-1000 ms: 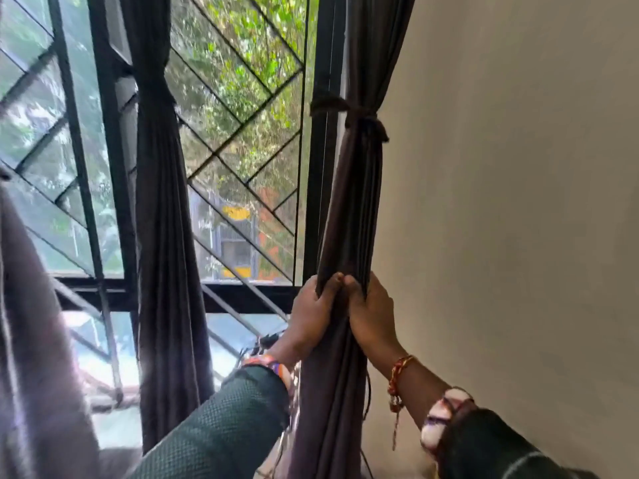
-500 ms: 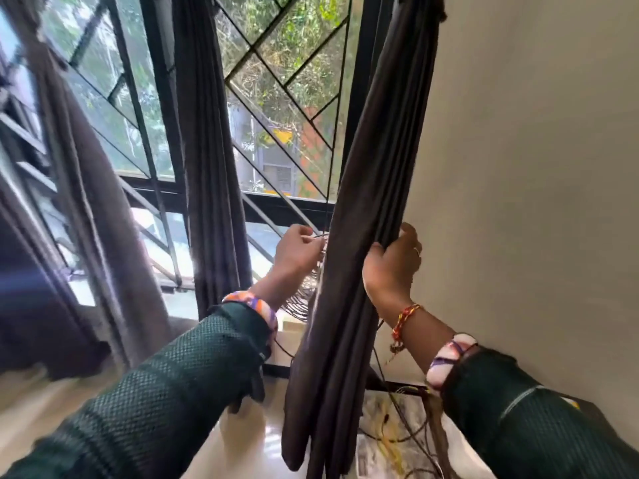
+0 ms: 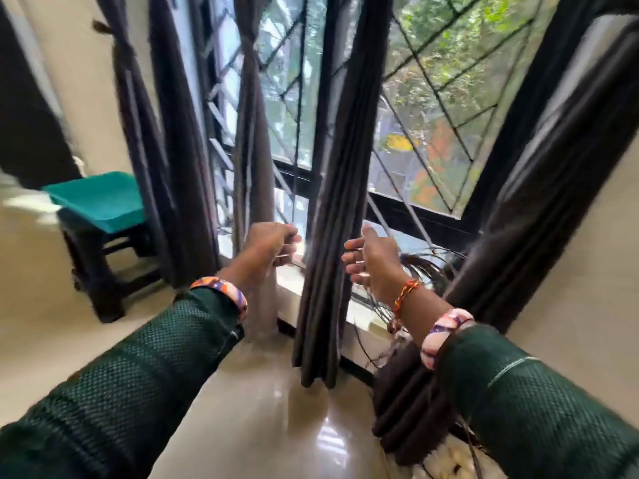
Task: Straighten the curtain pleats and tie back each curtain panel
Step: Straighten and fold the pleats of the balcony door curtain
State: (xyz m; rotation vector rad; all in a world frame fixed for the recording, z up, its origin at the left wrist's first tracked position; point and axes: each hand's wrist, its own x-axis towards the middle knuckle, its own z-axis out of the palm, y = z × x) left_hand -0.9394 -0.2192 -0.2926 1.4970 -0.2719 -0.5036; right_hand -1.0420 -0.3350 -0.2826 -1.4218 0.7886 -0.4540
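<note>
1. The window [image 3: 432, 98] has several dark curtain panels. The far left panel [image 3: 138, 115] is gathered and seems tied near its top, beside the cream wall.
2. The next panel [image 3: 250, 133] also looks cinched by a tie high up; below the tie it hangs loose down to the window sill [image 3: 287, 274].
3. The middle panel [image 3: 335, 202] hangs straight in narrow, even pleats, and its hem ends just above the shiny floor [image 3: 269, 409]. I see no tie on the part that is visible, so I judge this panel is the one in work now.
4. The right panel [image 3: 539, 209] runs down the right edge of the window, and its lower part bunches near the floor. The picture is blurred there, so I cannot tell if it is tied.
5. My judgement: the task is well advanced, but at least the middle panel is not yet tied back.
6. The left hand [image 3: 273, 243] is stretched forward, just left of the middle panel, with fingers curled. It is apart from the cloth and I see nothing in it.
7. The right hand [image 3: 366, 261] is just right of the same panel, palm turned towards it, fingers loosely bent and holding nothing.
8. Both arms wear green sleeves and coloured bangles. A teal stool [image 3: 100, 209] stands at the left.
</note>
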